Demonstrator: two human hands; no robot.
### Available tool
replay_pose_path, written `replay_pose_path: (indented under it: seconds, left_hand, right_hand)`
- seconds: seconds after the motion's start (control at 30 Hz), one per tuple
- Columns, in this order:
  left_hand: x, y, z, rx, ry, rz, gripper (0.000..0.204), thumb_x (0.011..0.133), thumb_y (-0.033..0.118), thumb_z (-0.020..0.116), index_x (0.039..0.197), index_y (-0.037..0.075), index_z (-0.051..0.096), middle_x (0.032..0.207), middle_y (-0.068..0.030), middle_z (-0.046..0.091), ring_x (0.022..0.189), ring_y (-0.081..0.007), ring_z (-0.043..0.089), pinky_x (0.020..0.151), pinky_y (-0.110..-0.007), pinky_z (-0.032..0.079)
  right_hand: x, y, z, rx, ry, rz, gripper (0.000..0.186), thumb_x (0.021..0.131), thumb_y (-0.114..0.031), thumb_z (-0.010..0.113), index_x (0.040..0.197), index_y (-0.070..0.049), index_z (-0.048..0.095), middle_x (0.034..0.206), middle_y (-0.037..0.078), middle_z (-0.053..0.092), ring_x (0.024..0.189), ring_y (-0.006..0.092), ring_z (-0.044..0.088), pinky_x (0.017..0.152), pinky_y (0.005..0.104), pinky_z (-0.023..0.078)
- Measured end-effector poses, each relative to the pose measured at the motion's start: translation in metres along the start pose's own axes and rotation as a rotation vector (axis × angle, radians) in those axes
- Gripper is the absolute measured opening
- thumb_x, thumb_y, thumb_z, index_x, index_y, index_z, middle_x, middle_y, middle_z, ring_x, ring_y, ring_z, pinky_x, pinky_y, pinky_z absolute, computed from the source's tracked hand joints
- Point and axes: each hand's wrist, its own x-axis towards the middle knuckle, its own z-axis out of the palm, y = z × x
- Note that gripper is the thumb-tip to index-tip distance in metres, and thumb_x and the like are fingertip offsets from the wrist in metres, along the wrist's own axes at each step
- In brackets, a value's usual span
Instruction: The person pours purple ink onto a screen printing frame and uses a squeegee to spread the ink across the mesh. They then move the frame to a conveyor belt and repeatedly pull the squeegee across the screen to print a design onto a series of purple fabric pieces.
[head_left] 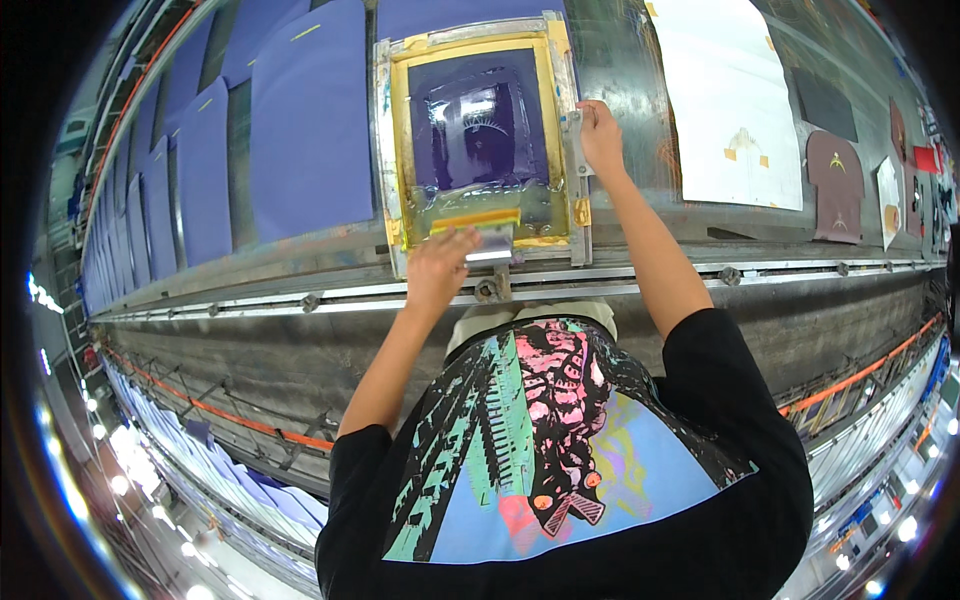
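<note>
A screen printing frame [385, 130] with yellow-taped inner edges lies on the long table ahead of me. Its mesh carries glossy, wet-looking ink over a dark purple panel [480, 125] with a pale arc-shaped mark in the middle. My left hand [442, 262] is closed round a squeegee [492, 240], which has a metal holder and a yellow blade. The blade rests at the near end of the mesh. At the frame's right side, my right hand [601, 138] is closed on the metal edge bar [580, 150]; the fingertips are partly hidden.
Purple fabric pieces [310, 120] lie in a row along the table to the left. To the right are a white sheet [725, 100] with tape bits and a maroon cut piece [836, 185]. A metal rail [650, 277] runs along the table's near edge.
</note>
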Motion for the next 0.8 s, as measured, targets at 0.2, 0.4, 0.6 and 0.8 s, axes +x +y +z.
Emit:
replay_pose_path:
  seconds: [0.2,0.4,0.6,0.8]
  left_hand:
    - [0.013,-0.005,0.020,0.196,0.022,0.095,0.064,0.073,0.001,0.076,0.131,0.026,0.071,0.130,0.0013,0.073,0.123,-0.0251,0.067,0.101,-0.044,0.053]
    - [0.196,-0.058,-0.035,0.003,-0.055,-0.212,0.041,0.081,0.013,0.065,0.118,0.025,0.078,0.090,-0.0112,0.076,0.081,-0.0327,0.073,0.076,-0.046,0.059]
    - [0.236,-0.071,-0.012,0.198,0.130,-0.136,0.041,0.081,0.007,0.064,0.116,0.023,0.079,0.094,-0.0104,0.076,0.087,-0.0328,0.071,0.077,-0.044,0.057]
    - [0.119,-0.046,0.036,0.233,0.233,0.030,0.042,0.077,-0.001,0.071,0.108,0.026,0.079,0.108,0.0031,0.077,0.101,-0.0227,0.071,0.082,-0.041,0.051]
  right_hand:
    - [0.001,-0.001,0.006,-0.050,0.052,-0.036,0.022,0.106,-0.021,0.051,0.115,-0.009,0.067,0.098,0.025,0.071,0.095,0.0492,0.066,0.083,0.0544,0.050]
    - [-0.009,-0.020,0.005,-0.047,0.052,0.040,0.020,0.107,-0.019,0.050,0.116,-0.009,0.065,0.091,0.027,0.070,0.090,0.0491,0.066,0.080,0.0539,0.050]
    - [-0.009,-0.026,0.006,-0.008,0.029,0.079,0.019,0.107,-0.018,0.051,0.115,-0.010,0.065,0.088,0.027,0.069,0.084,0.0486,0.066,0.074,0.0535,0.050]
    - [-0.008,-0.018,0.006,-0.007,0.070,0.066,0.019,0.106,-0.017,0.050,0.115,-0.009,0.065,0.091,0.026,0.070,0.087,0.0488,0.066,0.075,0.0543,0.049]
